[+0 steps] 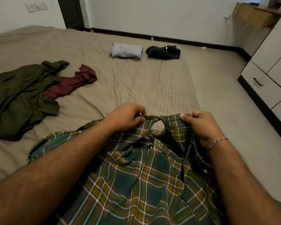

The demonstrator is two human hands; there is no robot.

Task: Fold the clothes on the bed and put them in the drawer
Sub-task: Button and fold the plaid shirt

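A green plaid shirt (146, 176) lies spread at the near edge of the bed (128, 78), its neck label facing up. My left hand (126, 116) pinches the left end of its collar. My right hand (201, 125) grips the right side of the collar, thumb on top. An olive green garment (19, 98) and a maroon garment (71, 83) lie crumpled on the left of the bed. A folded grey piece (126, 51) and a folded dark navy piece (164, 51) sit side by side near the far edge. The drawer (264, 86) with a black handle is at the right, closed.
A white wardrobe (276, 51) stands along the right wall above the drawer. Grey floor (230, 98) runs between the bed and the wardrobe. A dark door (71, 13) is at the back left, a wooden shelf (256, 15) at the back right.
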